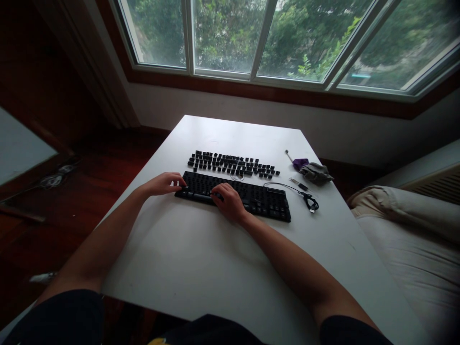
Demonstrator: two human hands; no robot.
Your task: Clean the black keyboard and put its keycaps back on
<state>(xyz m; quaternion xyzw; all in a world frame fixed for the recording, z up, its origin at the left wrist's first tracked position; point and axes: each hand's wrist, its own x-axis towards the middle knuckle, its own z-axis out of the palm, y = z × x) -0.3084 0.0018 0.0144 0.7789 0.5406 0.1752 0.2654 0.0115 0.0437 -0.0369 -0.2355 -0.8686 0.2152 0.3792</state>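
A black keyboard (258, 196) lies across the middle of a white table (201, 268). My left hand (163, 183) rests at the keyboard's left end, fingers curled with the fingertips touching its edge. My right hand (228, 201) lies on the front left part of the keyboard, fingers bent down onto the long key at the front. Just behind the keyboard several loose black keycaps (232, 164) are laid out in rows.
A black cable (305, 194) runs from the keyboard's right end. A purple-handled brush (296, 162) and a grey cloth (316, 172) lie at the back right. A window stands behind the table, a wooden floor to the left, a cushioned seat (406, 225) to the right.
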